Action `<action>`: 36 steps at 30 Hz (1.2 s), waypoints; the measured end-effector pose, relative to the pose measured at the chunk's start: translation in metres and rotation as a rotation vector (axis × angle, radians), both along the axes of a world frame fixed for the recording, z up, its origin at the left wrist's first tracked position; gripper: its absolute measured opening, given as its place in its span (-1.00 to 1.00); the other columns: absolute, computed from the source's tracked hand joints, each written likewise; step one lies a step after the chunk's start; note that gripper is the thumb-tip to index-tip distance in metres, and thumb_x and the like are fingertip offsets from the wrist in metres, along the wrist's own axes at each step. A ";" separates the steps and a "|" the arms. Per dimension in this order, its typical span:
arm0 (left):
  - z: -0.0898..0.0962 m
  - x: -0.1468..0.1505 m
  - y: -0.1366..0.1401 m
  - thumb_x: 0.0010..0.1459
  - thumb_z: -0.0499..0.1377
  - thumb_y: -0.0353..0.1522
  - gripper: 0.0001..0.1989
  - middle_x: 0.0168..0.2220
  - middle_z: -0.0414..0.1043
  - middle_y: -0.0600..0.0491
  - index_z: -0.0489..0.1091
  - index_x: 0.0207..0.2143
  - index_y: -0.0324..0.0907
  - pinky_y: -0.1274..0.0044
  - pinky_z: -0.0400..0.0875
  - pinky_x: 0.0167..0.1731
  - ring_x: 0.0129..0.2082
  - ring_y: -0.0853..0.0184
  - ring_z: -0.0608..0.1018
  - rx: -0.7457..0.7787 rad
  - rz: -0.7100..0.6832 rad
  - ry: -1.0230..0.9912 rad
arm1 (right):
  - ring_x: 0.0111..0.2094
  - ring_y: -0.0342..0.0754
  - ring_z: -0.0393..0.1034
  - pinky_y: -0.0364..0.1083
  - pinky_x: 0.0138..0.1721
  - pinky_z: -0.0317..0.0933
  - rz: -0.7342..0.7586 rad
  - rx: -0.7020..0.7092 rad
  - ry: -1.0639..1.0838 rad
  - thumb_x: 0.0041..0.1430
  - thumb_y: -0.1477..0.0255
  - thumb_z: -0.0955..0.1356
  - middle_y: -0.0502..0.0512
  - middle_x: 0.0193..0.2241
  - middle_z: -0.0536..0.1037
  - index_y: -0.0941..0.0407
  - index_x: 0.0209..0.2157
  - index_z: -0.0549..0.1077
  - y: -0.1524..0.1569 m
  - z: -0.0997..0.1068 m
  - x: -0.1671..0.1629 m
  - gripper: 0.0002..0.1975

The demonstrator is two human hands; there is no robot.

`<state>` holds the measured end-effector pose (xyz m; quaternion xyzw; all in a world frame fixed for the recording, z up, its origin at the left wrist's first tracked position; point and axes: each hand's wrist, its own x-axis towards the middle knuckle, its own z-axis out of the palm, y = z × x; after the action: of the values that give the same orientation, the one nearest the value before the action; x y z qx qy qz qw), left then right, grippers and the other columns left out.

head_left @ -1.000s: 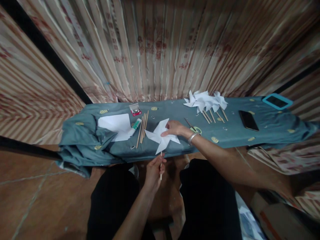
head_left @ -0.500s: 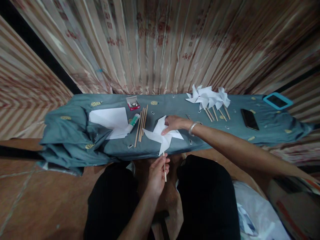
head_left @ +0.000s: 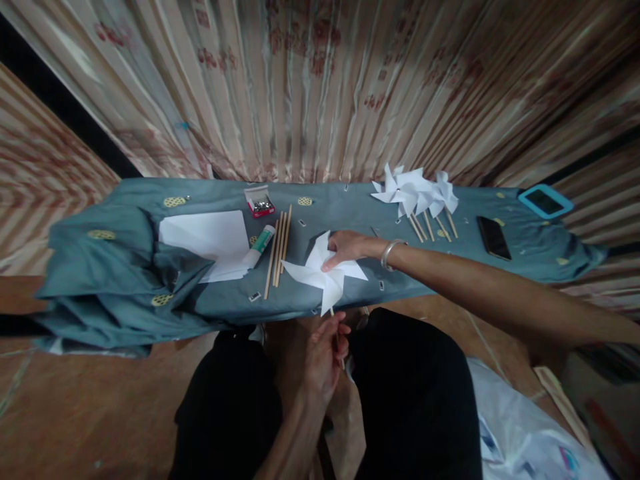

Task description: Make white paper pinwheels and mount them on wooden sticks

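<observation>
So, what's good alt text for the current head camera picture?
White paper pinwheel with the right-hand grip on its blades and the left-hand grip around a stick showing below it. The blue-gray cloth also bears paper sheets, a white-green tube, loose sticks, an open box, more pinwheels and a dark phone.

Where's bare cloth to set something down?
Back middle: bare cloth between red box and finished pinwheels, behind the held pinwheel. Also right of the phone, nearer than the blue-framed device. Crowded: left of the held pinwheel, where paper, glue stick and wooden sticks sit close together.
</observation>
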<state>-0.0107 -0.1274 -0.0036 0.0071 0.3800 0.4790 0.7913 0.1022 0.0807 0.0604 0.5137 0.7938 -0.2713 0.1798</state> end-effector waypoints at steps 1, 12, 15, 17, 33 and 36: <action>0.000 0.001 0.000 -0.23 0.42 -0.25 -0.60 -0.57 0.38 0.11 0.50 -0.33 -0.29 0.68 -0.09 -0.71 -0.73 0.64 0.16 0.004 0.007 0.011 | -0.48 -0.10 0.30 -0.13 -0.50 0.02 0.000 -0.003 0.008 -0.12 0.05 0.46 0.08 -0.44 0.55 0.17 -0.38 0.55 0.000 -0.001 0.000 -0.56; 0.005 0.006 0.002 -0.24 0.39 -0.20 -0.56 -0.60 0.36 0.14 0.48 -0.33 -0.31 0.65 -0.11 -0.71 -0.75 0.60 0.20 -0.003 0.004 0.092 | -0.56 -0.18 0.18 -0.13 -0.52 -0.07 0.003 -0.009 0.003 -0.11 0.05 0.45 -0.02 -0.56 0.43 0.17 -0.47 0.50 0.001 -0.007 0.001 -0.57; 0.004 0.008 0.002 -0.22 0.38 -0.22 -0.59 -0.60 0.37 0.13 0.48 -0.34 -0.31 0.65 -0.11 -0.71 -0.75 0.60 0.21 -0.002 0.008 0.088 | -0.57 -0.20 0.14 -0.14 -0.54 -0.10 -0.023 0.006 -0.007 -0.09 0.07 0.46 -0.06 -0.59 0.38 0.16 -0.51 0.46 -0.003 -0.004 -0.002 -0.60; 0.003 0.009 0.002 -0.21 0.38 -0.23 -0.61 -0.61 0.37 0.13 0.49 -0.35 -0.31 0.65 -0.09 -0.71 -0.75 0.60 0.22 -0.003 0.020 0.075 | -0.57 -0.20 0.12 -0.14 -0.54 -0.11 -0.031 0.015 -0.021 -0.08 0.08 0.46 -0.06 -0.60 0.36 0.16 -0.53 0.44 -0.006 -0.001 -0.003 -0.60; 0.001 0.013 0.004 -0.25 0.42 -0.18 -0.59 -0.63 0.38 0.12 0.52 -0.39 -0.29 0.62 -0.01 -0.69 -0.74 0.56 0.27 -0.017 0.028 0.103 | -0.42 -0.10 0.36 -0.17 -0.47 0.08 -0.118 -0.006 0.037 -0.08 0.18 0.49 0.06 -0.36 0.56 0.17 -0.30 0.53 -0.012 0.002 -0.008 -0.62; 0.000 0.012 0.004 -0.27 0.42 -0.17 -0.58 -0.62 0.39 0.11 0.52 -0.39 -0.29 0.63 0.01 -0.70 -0.74 0.56 0.28 -0.006 0.038 0.090 | -0.41 -0.09 0.38 -0.17 -0.47 0.08 -0.113 -0.005 0.057 -0.10 0.15 0.49 0.06 -0.36 0.57 0.17 -0.30 0.54 -0.011 0.000 -0.005 -0.60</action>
<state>0.0015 -0.1237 -0.0038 0.0188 0.4166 0.4921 0.7642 0.0972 0.0693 0.0600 0.5492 0.7678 -0.2975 0.1428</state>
